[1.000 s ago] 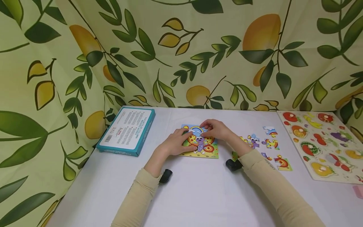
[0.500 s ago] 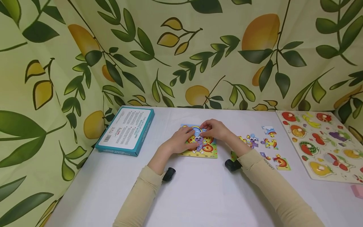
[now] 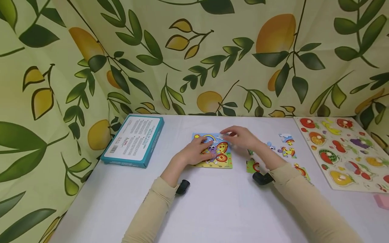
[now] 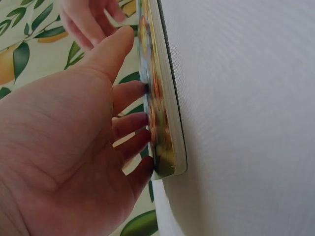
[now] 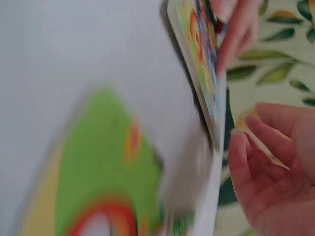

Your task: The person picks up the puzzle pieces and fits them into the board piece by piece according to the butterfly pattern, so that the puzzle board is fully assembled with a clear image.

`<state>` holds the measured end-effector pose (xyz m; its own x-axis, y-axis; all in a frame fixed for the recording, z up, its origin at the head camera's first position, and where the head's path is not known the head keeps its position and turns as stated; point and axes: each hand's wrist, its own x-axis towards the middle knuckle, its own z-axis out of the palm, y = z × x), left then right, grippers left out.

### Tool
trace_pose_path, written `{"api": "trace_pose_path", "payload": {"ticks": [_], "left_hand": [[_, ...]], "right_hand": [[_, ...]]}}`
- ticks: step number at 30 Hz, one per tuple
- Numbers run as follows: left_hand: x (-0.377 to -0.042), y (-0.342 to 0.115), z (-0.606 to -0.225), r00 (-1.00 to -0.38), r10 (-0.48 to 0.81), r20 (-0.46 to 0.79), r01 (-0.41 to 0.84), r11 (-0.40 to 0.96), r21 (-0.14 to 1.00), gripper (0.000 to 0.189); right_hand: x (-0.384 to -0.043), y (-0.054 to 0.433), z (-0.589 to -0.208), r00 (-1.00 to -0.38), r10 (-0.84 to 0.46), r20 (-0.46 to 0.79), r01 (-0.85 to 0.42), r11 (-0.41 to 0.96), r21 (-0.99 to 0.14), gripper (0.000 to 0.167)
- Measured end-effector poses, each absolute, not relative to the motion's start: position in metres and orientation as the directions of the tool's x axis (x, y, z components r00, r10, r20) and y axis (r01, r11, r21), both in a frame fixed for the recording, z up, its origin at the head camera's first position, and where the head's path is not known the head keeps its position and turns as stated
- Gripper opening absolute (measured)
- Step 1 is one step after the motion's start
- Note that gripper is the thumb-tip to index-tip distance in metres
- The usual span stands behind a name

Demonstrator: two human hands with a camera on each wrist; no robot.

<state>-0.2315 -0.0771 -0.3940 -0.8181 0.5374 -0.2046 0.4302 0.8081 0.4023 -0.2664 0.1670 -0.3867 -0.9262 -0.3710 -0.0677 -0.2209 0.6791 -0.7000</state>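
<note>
A square butterfly puzzle (image 3: pixel 225 164) lies on the white table, with a rainbow and sun along its far edge. My left hand (image 3: pixel 192 151) rests on its left half, covering part of the picture. In the left wrist view the fingers of the left hand (image 4: pixel 64 132) are fairly straight, their tips touching the puzzle's face. At the far right corner hovers my right hand (image 3: pixel 241 136). The right wrist view shows the right hand (image 5: pixel 275 167) with loosely bent fingers, nothing between them, beside the puzzle's edge.
Loose puzzle pieces lie to the right, including a yellow one (image 3: pixel 287 152) and a green one (image 3: pixel 252 166), some partly behind the right forearm. A fruit peg board (image 3: pixel 343 155) sits further right, a pink block (image 3: pixel 381 201) near it. A teal-edged box (image 3: pixel 133 140) lies left.
My right hand has drawn back to the right from the puzzle's upper part, uncovering the butterfly's right wing. The left hand stays on the puzzle, shifted slightly. The view has moved a little.
</note>
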Motion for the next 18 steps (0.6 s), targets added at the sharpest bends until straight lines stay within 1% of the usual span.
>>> {"api": "trace_pose_path", "payload": {"ticks": [2, 5, 8, 10, 12, 14, 18], "left_hand": [[-0.231, -0.078, -0.394, -0.826, 0.526, -0.202, 0.42, 0.814, 0.401, 0.067], [-0.23, -0.08, -0.394, -0.831, 0.518, -0.202, 0.412, 0.818, 0.401, 0.067], [-0.23, -0.082, -0.394, -0.823, 0.532, -0.198, 0.428, 0.812, 0.397, 0.067], [-0.23, -0.083, -0.394, -0.818, 0.54, -0.199, 0.439, 0.809, 0.392, 0.067], [-0.229, -0.084, -0.394, -0.814, 0.547, -0.194, 0.449, 0.805, 0.387, 0.068], [-0.229, -0.084, -0.393, -0.815, 0.547, -0.191, 0.448, 0.804, 0.39, 0.068], [-0.229, -0.083, -0.395, -0.813, 0.55, -0.189, 0.454, 0.804, 0.383, 0.068]], "right_hand": [[-0.266, 0.194, -0.382, -0.953, -0.298, -0.053, -0.182, 0.706, -0.684, 0.034], [-0.265, 0.241, -0.375, -0.979, -0.191, -0.076, -0.101, 0.768, -0.632, 0.039], [-0.261, 0.286, -0.371, -0.979, -0.144, -0.142, -0.044, 0.838, -0.544, 0.05], [-0.259, 0.31, -0.371, -0.97, -0.129, -0.205, -0.007, 0.862, -0.507, 0.059], [-0.257, 0.325, -0.373, -0.962, -0.113, -0.247, 0.021, 0.875, -0.483, 0.066], [-0.255, 0.334, -0.374, -0.959, -0.093, -0.269, 0.049, 0.876, -0.479, 0.069], [-0.254, 0.341, -0.378, -0.959, -0.065, -0.277, 0.083, 0.867, -0.491, 0.067]]}}
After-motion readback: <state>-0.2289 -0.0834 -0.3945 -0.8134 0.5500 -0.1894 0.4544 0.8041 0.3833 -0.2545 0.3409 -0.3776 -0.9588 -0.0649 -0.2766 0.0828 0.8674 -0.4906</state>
